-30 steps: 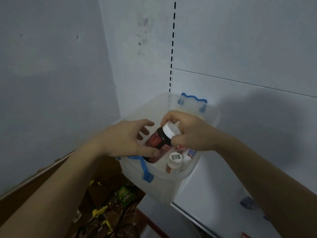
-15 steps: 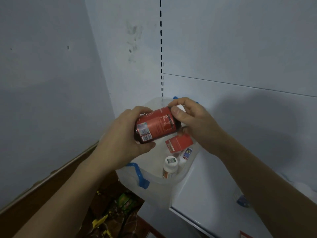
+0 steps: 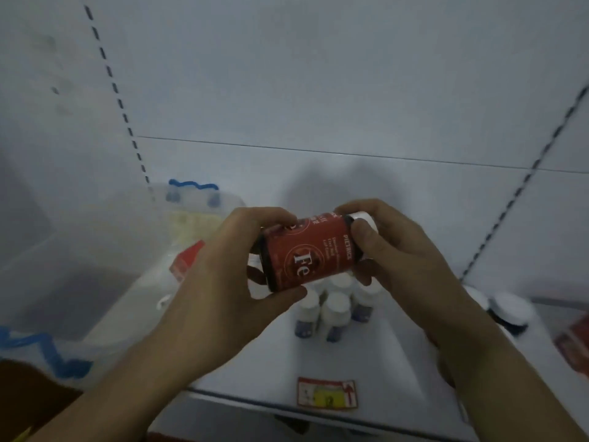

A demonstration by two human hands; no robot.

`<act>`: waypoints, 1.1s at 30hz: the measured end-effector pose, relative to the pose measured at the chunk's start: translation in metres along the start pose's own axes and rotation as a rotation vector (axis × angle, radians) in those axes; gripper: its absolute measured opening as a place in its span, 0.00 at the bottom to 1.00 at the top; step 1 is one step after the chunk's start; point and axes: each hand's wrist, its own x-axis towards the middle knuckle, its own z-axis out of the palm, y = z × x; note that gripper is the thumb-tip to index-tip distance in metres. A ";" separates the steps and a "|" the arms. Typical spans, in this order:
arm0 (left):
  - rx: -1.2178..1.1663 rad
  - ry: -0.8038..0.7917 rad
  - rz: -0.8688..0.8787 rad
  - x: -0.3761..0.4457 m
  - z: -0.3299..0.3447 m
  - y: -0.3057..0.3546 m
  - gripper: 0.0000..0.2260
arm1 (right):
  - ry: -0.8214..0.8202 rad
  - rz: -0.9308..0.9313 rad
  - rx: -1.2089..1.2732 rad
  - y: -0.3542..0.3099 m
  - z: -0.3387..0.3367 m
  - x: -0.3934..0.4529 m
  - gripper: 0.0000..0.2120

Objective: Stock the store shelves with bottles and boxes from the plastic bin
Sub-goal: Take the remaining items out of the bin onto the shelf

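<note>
A dark bottle with a red "Fe" label [image 3: 307, 250] and a white cap lies sideways in the air above the white shelf [image 3: 271, 368]. My left hand [image 3: 223, 279] grips its base end. At the cap end, my right hand [image 3: 392, 250] holds it, thumb over the neck. Several small white-capped bottles [image 3: 334, 311] stand on the shelf just below the held one. The clear plastic bin [image 3: 105, 282] with blue handles sits at the left, with a red box [image 3: 186, 260] inside.
Dark bottles with white caps [image 3: 510, 309] and a red package [image 3: 573, 346] stand at the shelf's right. A red and yellow price tag [image 3: 326, 393] is stuck on the shelf's front edge. White back panels with slotted uprights rise behind.
Both hands lifted the red-labelled bottle out of the bin and carried it right, over the shelf. The view swung right, bringing the shelf's bottles into sight.
</note>
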 end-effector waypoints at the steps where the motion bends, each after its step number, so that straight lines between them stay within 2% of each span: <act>1: -0.030 -0.027 0.011 0.004 0.014 0.007 0.33 | 0.013 0.007 -0.028 -0.004 -0.018 -0.010 0.14; 6: -0.226 -0.207 0.030 0.007 0.104 0.039 0.33 | 0.032 0.064 -0.311 -0.026 -0.111 -0.054 0.13; 8: -0.213 -0.288 0.010 -0.001 0.144 0.041 0.34 | 0.015 0.108 -0.457 -0.035 -0.145 -0.070 0.14; 12: 0.032 -0.470 -0.014 -0.018 0.208 0.035 0.37 | -0.063 0.193 -0.775 -0.041 -0.198 -0.090 0.13; 15: 0.204 -0.692 -0.098 -0.021 0.234 0.031 0.40 | -0.126 0.206 -0.968 -0.038 -0.223 -0.099 0.16; 18: 0.312 -0.809 -0.127 -0.018 0.257 0.024 0.43 | -0.209 0.226 -1.112 -0.029 -0.238 -0.105 0.16; 25: 0.524 -0.924 -0.166 -0.010 0.286 0.023 0.41 | -0.344 0.305 -1.218 0.009 -0.251 -0.111 0.18; 33: 0.545 -0.939 -0.200 -0.006 0.287 0.027 0.43 | -0.326 0.296 -1.273 0.056 -0.246 -0.107 0.21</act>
